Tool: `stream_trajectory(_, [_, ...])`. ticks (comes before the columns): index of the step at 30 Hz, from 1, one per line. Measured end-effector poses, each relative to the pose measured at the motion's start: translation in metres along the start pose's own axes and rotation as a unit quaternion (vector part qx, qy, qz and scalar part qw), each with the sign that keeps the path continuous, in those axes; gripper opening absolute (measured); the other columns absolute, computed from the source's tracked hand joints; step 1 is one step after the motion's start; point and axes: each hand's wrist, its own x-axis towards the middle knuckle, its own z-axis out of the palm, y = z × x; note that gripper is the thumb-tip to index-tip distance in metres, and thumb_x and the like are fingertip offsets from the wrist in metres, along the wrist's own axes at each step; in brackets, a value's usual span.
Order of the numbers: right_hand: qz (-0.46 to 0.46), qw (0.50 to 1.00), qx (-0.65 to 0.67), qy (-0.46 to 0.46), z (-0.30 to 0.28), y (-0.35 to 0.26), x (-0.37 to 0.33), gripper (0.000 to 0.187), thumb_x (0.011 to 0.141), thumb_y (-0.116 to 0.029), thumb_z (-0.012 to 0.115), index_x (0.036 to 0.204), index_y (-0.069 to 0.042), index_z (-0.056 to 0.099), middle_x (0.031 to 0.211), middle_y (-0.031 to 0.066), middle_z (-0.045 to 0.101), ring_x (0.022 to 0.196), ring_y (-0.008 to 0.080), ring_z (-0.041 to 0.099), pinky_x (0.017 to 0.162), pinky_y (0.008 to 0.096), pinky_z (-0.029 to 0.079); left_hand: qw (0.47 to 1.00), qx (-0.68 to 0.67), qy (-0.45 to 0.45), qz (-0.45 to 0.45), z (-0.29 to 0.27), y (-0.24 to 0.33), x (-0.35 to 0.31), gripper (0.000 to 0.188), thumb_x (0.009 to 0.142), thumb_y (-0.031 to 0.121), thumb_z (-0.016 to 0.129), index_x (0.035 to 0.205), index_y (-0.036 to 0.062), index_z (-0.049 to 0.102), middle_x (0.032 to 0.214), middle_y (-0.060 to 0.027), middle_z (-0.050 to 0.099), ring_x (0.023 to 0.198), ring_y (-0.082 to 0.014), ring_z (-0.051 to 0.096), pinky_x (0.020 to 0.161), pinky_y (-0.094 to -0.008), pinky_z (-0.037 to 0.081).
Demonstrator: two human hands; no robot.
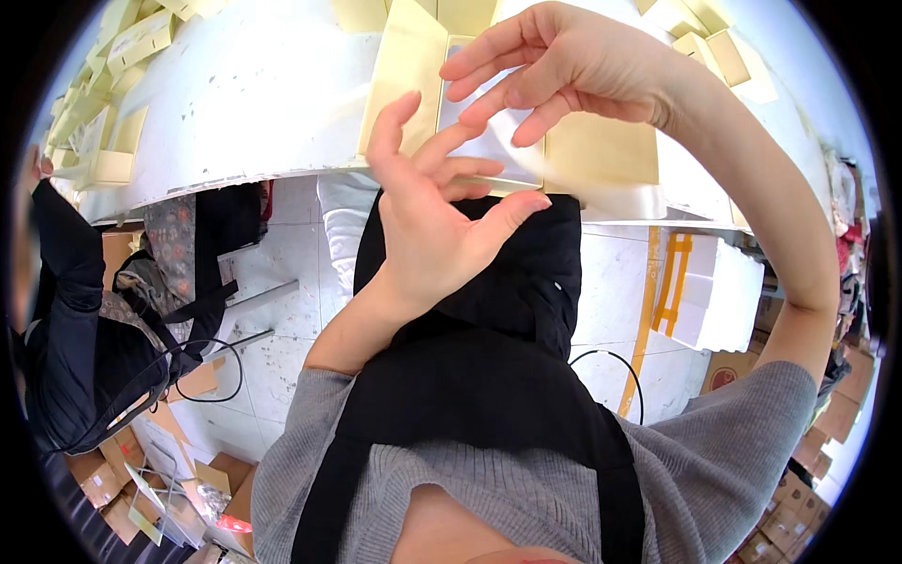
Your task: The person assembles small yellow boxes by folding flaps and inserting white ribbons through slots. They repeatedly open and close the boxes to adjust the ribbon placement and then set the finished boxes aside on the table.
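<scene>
My left hand (427, 221) is raised in front of my black apron, its fingers spread and its thumb stretched to the right. Across from it, my right hand (559, 75) reaches in from the right with curved, parted fingers, its fingertips close to those of the left. Beneath both hands an open pale yellow box (404, 75) lies at the table's near edge, with a pale grey-white sheet or lining (451, 111) inside. Below my right fingers is a smeared whitish strip (573, 183); its kind and whether a finger touches it are unclear.
More pale yellow boxes (141, 42) stand at the back left of the white table (254, 85), others (738, 61) at the back right. At the left edge sits another person in dark sleeves (70, 254). A white block with yellow tape (719, 291) rests at right, below table level.
</scene>
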Motion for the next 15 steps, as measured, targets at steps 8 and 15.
stream_trajectory(8, [-0.282, 0.659, -0.693, 0.078, -0.007, 0.023, -0.013, 0.023, 0.080, 0.004, 0.057, 0.094, -0.007, 0.072, 0.098, 0.0115, 0.062, 0.083, 0.0253, 0.063, 0.070, 0.0358, 0.050, 0.928, 0.284, -0.089, 0.222, -0.026, 0.018, -0.002, 0.018, 0.073, -0.008, 0.074, 0.084, 0.0009, 0.063, 0.077, -0.0082, 0.067, 0.059, -0.0123, 0.061, 0.048, -0.0219, 0.043])
stream_trajectory(15, [-0.226, 0.561, -0.797, -0.010, 0.010, 0.031, 0.007, 0.006, 0.071, 0.002, 0.067, 0.074, -0.002, 0.068, 0.105, 0.0089, 0.057, 0.081, 0.0246, 0.062, 0.067, 0.0366, 0.050, 0.952, 0.215, -0.180, 0.120, -0.013, 0.019, -0.022, 0.032, 0.077, -0.003, 0.071, 0.108, 0.0009, 0.063, 0.065, -0.0064, 0.064, 0.054, -0.0103, 0.060, 0.052, -0.0214, 0.046])
